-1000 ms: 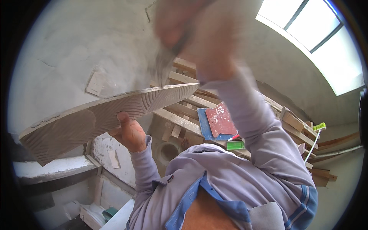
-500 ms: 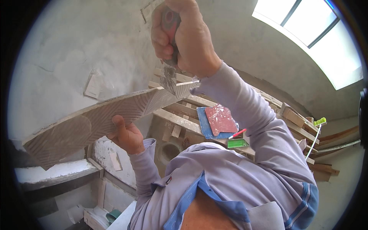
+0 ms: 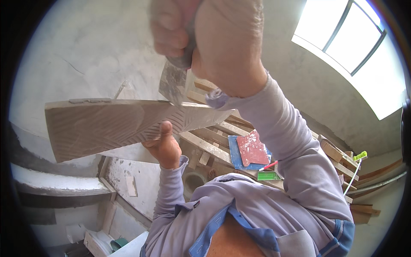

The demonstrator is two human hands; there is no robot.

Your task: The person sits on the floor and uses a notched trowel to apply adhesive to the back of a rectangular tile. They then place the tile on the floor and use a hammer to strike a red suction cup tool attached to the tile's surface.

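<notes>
Right hand (image 3: 227, 49) up top, fingers clenched round the dark-and-red handle of a scraper (image 3: 172, 83), its blade right at the upper edge of a grey panel (image 3: 98, 126)! Left hand (image 3: 166, 150) grips that panel's lower edge, thumb across the ridged face, holding it aloft. Beyond, at the wooden planks' (image 3: 202, 145) near edge, a red plate (image 3: 252, 149) overlaps a blue one (image 3: 234, 154), a green box (image 3: 269, 176) just beside.

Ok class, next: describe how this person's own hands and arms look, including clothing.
The left hand and right hand are bare, without gloves. Long, pale lilac-grey sleeves cover the arms, with loose cuffs; the right sleeve has a blue panel with pale stripes high up.
</notes>
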